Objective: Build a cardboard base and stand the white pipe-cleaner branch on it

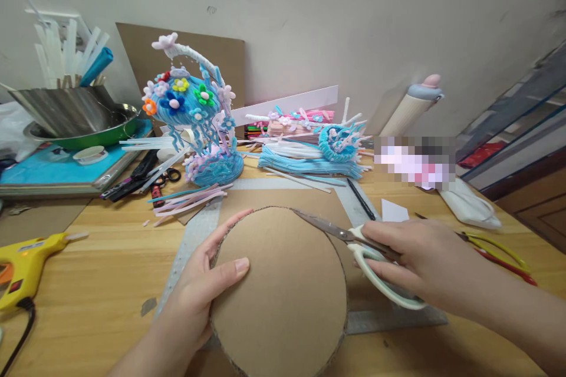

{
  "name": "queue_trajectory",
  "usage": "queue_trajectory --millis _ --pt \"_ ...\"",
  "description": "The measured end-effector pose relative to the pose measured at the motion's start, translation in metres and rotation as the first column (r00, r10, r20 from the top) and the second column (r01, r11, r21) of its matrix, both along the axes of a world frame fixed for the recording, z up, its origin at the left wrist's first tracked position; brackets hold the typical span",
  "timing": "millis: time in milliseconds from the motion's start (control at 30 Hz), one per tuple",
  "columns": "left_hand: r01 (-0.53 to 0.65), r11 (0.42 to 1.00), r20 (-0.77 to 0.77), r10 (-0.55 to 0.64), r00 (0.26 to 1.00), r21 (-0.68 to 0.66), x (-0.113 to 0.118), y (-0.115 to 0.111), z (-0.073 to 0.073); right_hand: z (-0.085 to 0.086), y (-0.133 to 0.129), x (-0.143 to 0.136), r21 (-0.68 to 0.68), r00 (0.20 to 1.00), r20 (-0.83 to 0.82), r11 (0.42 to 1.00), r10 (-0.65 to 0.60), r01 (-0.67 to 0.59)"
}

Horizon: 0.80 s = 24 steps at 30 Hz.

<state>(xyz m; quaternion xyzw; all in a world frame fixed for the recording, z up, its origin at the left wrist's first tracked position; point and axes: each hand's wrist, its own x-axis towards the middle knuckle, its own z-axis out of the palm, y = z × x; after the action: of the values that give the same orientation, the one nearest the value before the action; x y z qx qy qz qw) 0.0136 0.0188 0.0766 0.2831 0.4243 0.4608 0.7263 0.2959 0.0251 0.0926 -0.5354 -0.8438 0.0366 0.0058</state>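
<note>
My left hand [194, 283] grips the cardboard disc [283, 291] by its left side, thumb on top, over the table's [110, 271] near side. My right hand [424, 262] holds the scissors [328, 227], their tip at the disc's far edge. If the blades slip left along that rim, they could nick my fingertips; if my one-sided grip lets the disc turn, the edge could come out ragged.

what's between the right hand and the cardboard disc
The scissors, held in the right hand and reaching the upper edge of the cardboard disc, as the head view shows.
</note>
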Motion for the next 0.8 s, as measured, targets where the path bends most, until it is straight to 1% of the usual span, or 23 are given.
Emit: queue_trajectory --millis 133,267,400,467,567,667,800 --pt "0.013 1.0 -0.003 -0.013 1.0 -0.017 -0.002 0.001 -0.001 -0.003 0.0 0.001 0.007 1.0 -0.013 1.0 0.021 -0.02" --pt "0.042 0.999 -0.016 -0.043 0.999 -0.034 -0.003 0.002 -0.002 -0.009 -0.002 0.002 -0.006 0.999 0.002 0.999 0.048 -0.048" --pt "0.05 0.998 -0.004 -0.05 0.999 -0.031 -0.003 0.003 -0.003 -0.014 -0.005 0.003 -0.004 0.999 0.038 0.999 0.032 -0.032" --pt "0.059 0.998 -0.004 -0.059 0.998 -0.03 -0.003 0.003 -0.004 -0.013 -0.006 0.003 0.007 0.998 0.056 1.0 0.007 -0.008" --pt "0.108 0.994 -0.001 -0.108 0.994 -0.031 -0.003 0.002 -0.005 -0.008 -0.007 0.0 0.016 0.998 0.063 1.0 -0.024 0.023" --pt "0.158 0.987 -0.002 -0.158 0.987 -0.021 -0.002 -0.001 -0.007 -0.003 -0.007 -0.005 0.007 0.999 0.038 1.0 -0.007 0.007" --pt "0.134 0.99 -0.041 -0.133 0.99 0.031 -0.001 -0.003 -0.01 -0.001 -0.006 -0.01 0.001 1.0 0.027 1.0 -0.001 0.001"
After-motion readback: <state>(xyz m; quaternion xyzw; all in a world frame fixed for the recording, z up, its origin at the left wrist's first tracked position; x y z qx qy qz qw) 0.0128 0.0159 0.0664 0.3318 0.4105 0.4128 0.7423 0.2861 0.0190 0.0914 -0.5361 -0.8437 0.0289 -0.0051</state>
